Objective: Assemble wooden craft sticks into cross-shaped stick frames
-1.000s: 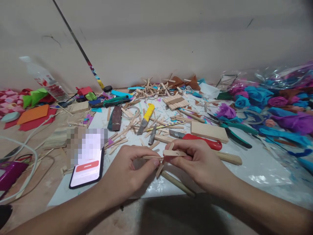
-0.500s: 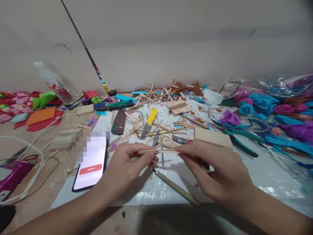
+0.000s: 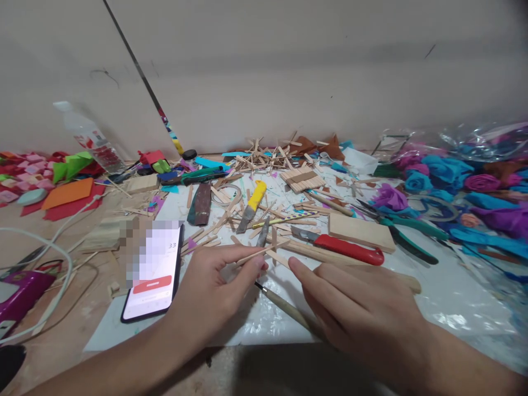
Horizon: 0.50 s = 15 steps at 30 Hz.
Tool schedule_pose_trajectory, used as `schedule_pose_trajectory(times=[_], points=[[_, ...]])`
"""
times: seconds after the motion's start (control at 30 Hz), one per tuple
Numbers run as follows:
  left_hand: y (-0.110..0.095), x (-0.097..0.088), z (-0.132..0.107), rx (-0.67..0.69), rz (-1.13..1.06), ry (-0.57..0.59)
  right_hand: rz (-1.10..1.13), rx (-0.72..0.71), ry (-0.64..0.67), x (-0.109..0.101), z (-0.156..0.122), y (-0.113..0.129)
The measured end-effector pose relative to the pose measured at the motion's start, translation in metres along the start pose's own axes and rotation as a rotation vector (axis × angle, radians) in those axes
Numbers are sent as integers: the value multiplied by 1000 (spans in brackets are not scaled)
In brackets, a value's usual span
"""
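My left hand (image 3: 225, 283) pinches a thin piece made of crossed wooden craft sticks (image 3: 254, 254) between thumb and fingertips. One arm of it slants up to the right, and another runs down toward my right hand (image 3: 363, 302). That arm's end meets my right index fingertip; the other right fingers are curled beneath and my right thumb is hidden. Below the sticks, a carving tool with a wooden handle (image 3: 289, 307) lies on the white sheet (image 3: 256, 327), partly covered by my right hand. A red-handled cutter knife (image 3: 348, 247) lies just beyond that hand.
Left of my hands lies a lit phone (image 3: 152, 297). Ahead are a yellow cutter (image 3: 254, 201), a heap of craft sticks (image 3: 264, 159) and a wood block (image 3: 361, 232). Green-handled pliers (image 3: 412, 242) and coloured paper flowers (image 3: 441, 170) lie right. A bottle (image 3: 93, 137) leans far left.
The crossed sticks have turned from one nearly level line to a slanted cross. My right hand has dropped and drawn slightly back, uncovering the red-handled cutter. My left hand stays nearly in place.
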<state>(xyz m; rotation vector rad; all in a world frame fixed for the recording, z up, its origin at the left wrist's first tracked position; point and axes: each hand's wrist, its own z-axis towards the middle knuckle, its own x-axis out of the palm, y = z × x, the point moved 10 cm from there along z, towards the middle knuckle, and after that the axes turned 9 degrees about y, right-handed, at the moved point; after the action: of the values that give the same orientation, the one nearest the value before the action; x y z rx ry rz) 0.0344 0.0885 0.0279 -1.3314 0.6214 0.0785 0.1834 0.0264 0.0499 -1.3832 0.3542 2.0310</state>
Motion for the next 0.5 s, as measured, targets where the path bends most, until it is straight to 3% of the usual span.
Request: schedule_pose_trajectory(times=[0.23,0.4,0.5], points=[[-12,4,-5,121,166,-34,-59,-16,68,5,1,15],[-21,14,-11,169,215,-5,-18,-35,12,-1,11,20],[-25,9,-11,198,206,-53,96,50,-94,-6,11,8]])
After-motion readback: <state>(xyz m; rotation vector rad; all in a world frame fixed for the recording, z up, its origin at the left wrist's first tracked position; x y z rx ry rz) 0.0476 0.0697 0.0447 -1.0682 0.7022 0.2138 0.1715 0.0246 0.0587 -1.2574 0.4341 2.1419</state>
